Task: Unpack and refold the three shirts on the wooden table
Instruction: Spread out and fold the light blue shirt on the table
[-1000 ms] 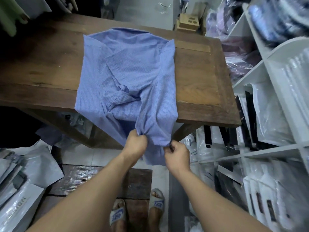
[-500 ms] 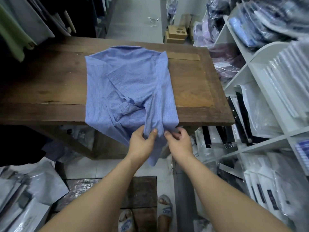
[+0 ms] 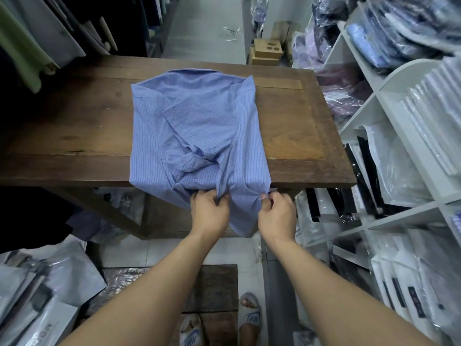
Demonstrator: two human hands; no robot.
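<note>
Fingers [image 3: 222, 199] of the left hand [image 3: 209, 212] are curled tight round a bunched-up pleat of a light blue fine-checked shirt [image 3: 197, 126]. The fingers of the right hand [image 3: 277, 213] are pinched on the hem just to the right of that. So both hands are full of fabric, held just below the near edge of the dark brown wooden table [image 3: 74, 126].

Most of the shirt is laid flat on the middle of the table, with the collar at the table's far side, the sides folded in and one sleeve crumpled across the middle. The bottom bit is draped over the table's near edge and hangs between the two hands.

Past the table's far edge, small brown cardboard boxes [image 3: 267, 49] are stacked on the floor. To the table's right, white shelving [image 3: 389, 116] is packed with clear-plastic-wrapped shirts [image 3: 389, 38]. Hanging garments [image 3: 30, 46] can be seen left of the table. Grey plastic mailer bags [image 3: 57, 268] are piled in front of the table on the left. A dark floor mat [image 3: 214, 288] is laid there too, and grey slide sandals [image 3: 249, 318] are worn at its near end.
</note>
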